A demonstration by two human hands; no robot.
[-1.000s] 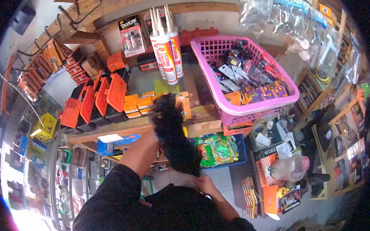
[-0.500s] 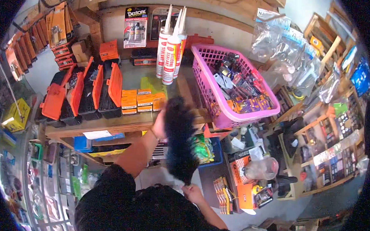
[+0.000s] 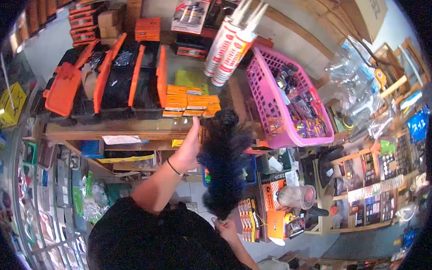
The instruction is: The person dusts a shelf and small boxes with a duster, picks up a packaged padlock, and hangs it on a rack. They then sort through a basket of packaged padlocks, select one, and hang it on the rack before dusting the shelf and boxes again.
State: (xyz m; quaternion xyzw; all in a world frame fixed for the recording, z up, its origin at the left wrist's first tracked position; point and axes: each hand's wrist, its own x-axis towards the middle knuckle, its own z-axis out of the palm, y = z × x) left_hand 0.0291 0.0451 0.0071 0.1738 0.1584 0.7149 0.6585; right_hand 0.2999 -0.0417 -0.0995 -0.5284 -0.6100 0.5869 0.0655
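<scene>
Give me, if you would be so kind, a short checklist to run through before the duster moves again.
1. Duster gripped at its near end by the right hand: ok.
2. Left hand clear of the small orange boxes: cannot tell; its fingertips are at their front edge, contact unclear.
3. Sealant tubes standing, nozzles up: ok.
4. Pink basket upright, with packets inside: ok.
5. Orange lids of the black cases closed: not ok; they stand open.
6. Duster clear of the basket: cannot tell; they look close, and the gap is hard to judge.
</scene>
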